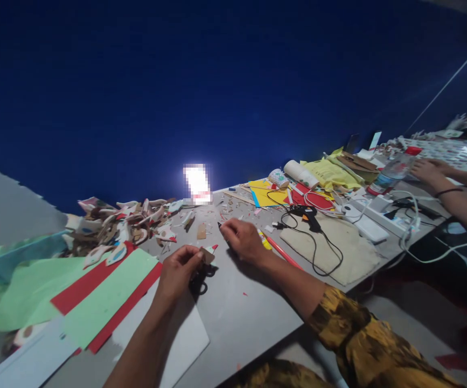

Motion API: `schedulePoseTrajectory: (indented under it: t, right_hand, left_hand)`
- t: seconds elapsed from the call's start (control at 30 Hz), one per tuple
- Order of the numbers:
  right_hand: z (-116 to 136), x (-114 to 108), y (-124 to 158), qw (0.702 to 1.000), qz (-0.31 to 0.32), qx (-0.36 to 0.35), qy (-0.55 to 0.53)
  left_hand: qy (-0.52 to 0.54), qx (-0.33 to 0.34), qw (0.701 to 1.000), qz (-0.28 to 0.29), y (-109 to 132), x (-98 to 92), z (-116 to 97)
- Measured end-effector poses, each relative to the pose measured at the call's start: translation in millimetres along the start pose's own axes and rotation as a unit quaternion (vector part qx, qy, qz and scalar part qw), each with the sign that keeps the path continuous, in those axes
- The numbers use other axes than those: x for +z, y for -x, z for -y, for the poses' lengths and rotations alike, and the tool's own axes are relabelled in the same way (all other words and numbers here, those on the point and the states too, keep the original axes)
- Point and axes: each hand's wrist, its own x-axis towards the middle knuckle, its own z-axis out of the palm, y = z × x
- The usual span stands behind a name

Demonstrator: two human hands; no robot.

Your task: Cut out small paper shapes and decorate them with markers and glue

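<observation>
At far left I saw a heap of cut pieces (116, 223) on the bench (253, 312), with a pale green strip (110, 299) nearer. To their right, the left hand (180, 270) had its fingertips pinched on a small cardboard piece (208, 255), near black looped handles (203, 289). The right hand (242, 241) was curled around a dark-tipped tool (219, 225), mostly hidden from me. Farther right lay a red stick (284, 253), then a black glue gun (311, 217).

Deep blue backdrop (257, 86), bright pixelated patch (197, 183) near its foot, long grey worktable (245, 318)
</observation>
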Motion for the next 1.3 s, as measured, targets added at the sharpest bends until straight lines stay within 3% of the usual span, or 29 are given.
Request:
schedulePoseTrajectory:
  t: [0.1, 0.27, 0.37, 0.5, 0.67, 0.8, 0.9, 0.97, 1.07, 1.17, 1.3]
  right_hand:
    - [-9.5, -21.0, -20.9, 0.986, -0.126, 0.061, -0.090]
    - [-20.4, -50.5, -35.5, 0.967, -0.200, 0.104, -0.118]
    - [-20.4, -64.7, -28.3, 0.967, -0.203, 0.116, -0.099]
    - [-14.8, -87.0, -7.3, 0.982, -0.156, 0.108, 0.006]
    - [-25.2, -138.2, 20.6, 0.959, -0.201, 0.137, 0.144]
    - [-34.9, -163.7, 36.7, 0.951, -0.129, 0.190, 0.209]
    - [-23.8, -135.5, 41.0, 0.969, -0.023, 0.162, 0.186]
    - [-6.3, -95.4, 41.3, 0.979, 0.074, 0.106, 0.157]
    - [24.7, -28.4, 40.0, 0.959, 0.227, 0.023, 0.166]
    - [45.3, 17.9, 35.2, 0.922, 0.292, -0.040, 0.251]
    - [50.8, 37.4, 26.5, 0.897, 0.319, -0.012, 0.305]
  left_hand:
    - [0.061, 0.009, 0.994, -0.085, -9.6, -5.8, 3.5]
    - [0.114, 0.024, 0.983, -0.138, -23.3, -18.5, 0.0]
    - [0.143, 0.032, 0.977, -0.157, -27.1, -22.0, 1.2]
    - [0.180, 0.016, 0.964, -0.197, -26.3, -19.5, 1.1]
    - [0.213, -0.010, 0.958, -0.191, -25.9, -16.9, -2.1]
    - [0.236, -0.009, 0.951, -0.198, -27.3, -16.5, -2.4]
    - [0.254, 0.013, 0.945, -0.205, -27.6, -16.8, -2.0]
    - [0.266, 0.034, 0.941, -0.207, -28.0, -17.3, -1.4]
    - [0.266, 0.036, 0.940, -0.211, -29.1, -18.2, 0.6]
    - [0.262, 0.036, 0.942, -0.206, -29.7, -19.1, 3.0]
    - [0.276, 0.044, 0.942, -0.186, -28.2, -21.8, 3.0]
